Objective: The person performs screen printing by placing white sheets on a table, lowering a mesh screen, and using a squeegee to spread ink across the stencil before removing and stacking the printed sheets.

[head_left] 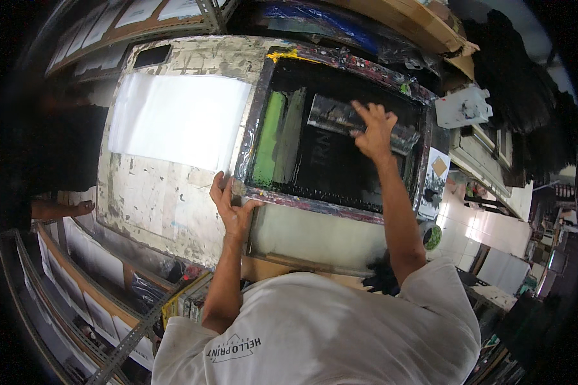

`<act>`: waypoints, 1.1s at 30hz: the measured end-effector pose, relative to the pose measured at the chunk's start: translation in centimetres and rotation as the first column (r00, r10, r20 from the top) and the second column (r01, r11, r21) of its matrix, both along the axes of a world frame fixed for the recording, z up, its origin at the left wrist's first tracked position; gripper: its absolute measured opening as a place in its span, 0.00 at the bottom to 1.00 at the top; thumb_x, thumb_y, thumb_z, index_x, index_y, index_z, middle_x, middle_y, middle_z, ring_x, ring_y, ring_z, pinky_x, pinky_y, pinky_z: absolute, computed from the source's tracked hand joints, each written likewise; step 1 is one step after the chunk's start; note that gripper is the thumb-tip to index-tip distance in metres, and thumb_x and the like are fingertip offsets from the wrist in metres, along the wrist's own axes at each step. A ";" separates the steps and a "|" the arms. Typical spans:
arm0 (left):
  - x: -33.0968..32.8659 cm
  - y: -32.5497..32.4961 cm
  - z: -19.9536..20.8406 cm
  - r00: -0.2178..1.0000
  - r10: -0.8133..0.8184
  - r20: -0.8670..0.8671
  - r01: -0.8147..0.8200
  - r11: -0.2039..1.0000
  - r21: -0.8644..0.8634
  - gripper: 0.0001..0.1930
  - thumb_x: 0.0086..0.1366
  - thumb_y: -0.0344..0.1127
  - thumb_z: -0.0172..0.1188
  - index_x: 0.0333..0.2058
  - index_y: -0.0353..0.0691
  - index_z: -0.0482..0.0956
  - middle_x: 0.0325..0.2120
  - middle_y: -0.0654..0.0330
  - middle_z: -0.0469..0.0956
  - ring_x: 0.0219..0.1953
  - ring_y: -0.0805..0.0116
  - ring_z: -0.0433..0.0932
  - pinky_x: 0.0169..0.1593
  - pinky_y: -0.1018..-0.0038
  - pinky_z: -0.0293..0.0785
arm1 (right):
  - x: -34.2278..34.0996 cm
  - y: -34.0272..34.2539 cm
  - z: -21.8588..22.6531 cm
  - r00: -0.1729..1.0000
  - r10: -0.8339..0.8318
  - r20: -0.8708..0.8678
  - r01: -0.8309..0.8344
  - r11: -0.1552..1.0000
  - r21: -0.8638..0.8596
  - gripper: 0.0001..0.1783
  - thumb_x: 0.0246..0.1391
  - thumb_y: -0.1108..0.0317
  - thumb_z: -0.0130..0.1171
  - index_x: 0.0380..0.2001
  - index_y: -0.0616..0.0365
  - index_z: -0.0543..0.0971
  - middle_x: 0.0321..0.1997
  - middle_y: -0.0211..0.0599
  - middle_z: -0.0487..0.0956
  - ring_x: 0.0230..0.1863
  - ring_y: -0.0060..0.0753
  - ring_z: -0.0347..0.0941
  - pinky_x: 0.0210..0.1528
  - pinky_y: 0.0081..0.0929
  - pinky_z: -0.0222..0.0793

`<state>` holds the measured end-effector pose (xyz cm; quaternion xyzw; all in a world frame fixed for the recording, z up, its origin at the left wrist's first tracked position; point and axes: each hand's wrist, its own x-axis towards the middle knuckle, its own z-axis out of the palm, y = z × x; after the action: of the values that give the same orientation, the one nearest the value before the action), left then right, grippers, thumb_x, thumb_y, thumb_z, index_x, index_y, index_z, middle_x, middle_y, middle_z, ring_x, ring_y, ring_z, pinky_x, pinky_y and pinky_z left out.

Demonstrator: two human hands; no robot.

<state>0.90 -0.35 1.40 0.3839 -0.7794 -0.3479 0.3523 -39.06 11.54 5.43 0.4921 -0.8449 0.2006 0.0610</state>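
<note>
A screen-printing frame [340, 208] with a dark mesh and paint-smeared edges lies over the right part of a stained printing board [167, 196]. My left hand [232, 208] grips its near left corner, fingers at the left side and thumb along the near edge. Across the mesh, a long ink-smeared squeegee [331, 114] slants down to the right. Over its middle is my right hand [376, 131], thumb on the near side and fingers on the far side. Green ink or tape [268, 141] runs along the mesh's left part. White sheet material [176, 119] covers the board's left part.
Another person's hand [67, 209] is at the board's left edge. A stained white plastic container [462, 108] stands beyond the frame's right corner. Metal racks [93, 276] with white sheets fill the near left. A small tub of green stuff [432, 236] sits beside my right arm.
</note>
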 end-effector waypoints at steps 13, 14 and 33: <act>0.0 0.3 0.9 0.998 0.034 -0.057 -0.029 0.996 0.081 0.48 0.39 0.40 0.84 0.61 0.37 0.72 0.63 0.49 0.64 0.62 0.52 0.67 0.64 0.62 0.66 | -8.5 -7.8 3.7 0.996 0.002 0.094 -0.011 0.996 0.089 0.31 0.50 0.66 0.68 0.60 0.36 0.77 0.63 0.54 0.75 0.63 0.52 0.69 0.64 0.49 0.53; 0.0 0.3 0.9 0.998 0.024 -0.053 -0.018 0.995 0.103 0.47 0.39 0.38 0.83 0.60 0.37 0.72 0.60 0.49 0.66 0.61 0.52 0.67 0.64 0.62 0.65 | -8.4 -7.2 4.1 0.993 0.016 0.114 -0.025 0.996 0.081 0.31 0.51 0.67 0.67 0.60 0.36 0.78 0.61 0.53 0.76 0.63 0.51 0.70 0.64 0.49 0.53; -4.1 -0.1 10.6 0.904 0.164 -0.395 -0.058 0.962 0.266 0.41 0.45 0.20 0.74 0.61 0.27 0.70 0.55 0.51 0.76 0.60 0.61 0.71 0.66 0.66 0.63 | 15.3 9.0 16.5 0.988 0.120 -0.093 -0.128 0.988 -0.084 0.29 0.45 0.59 0.68 0.55 0.39 0.81 0.38 0.52 0.80 0.37 0.47 0.77 0.39 0.42 0.69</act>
<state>-3.18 -0.47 11.98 0.3865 -0.6142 -0.4951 0.4778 -23.76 20.57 21.92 0.5490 -0.7992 0.2200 0.1076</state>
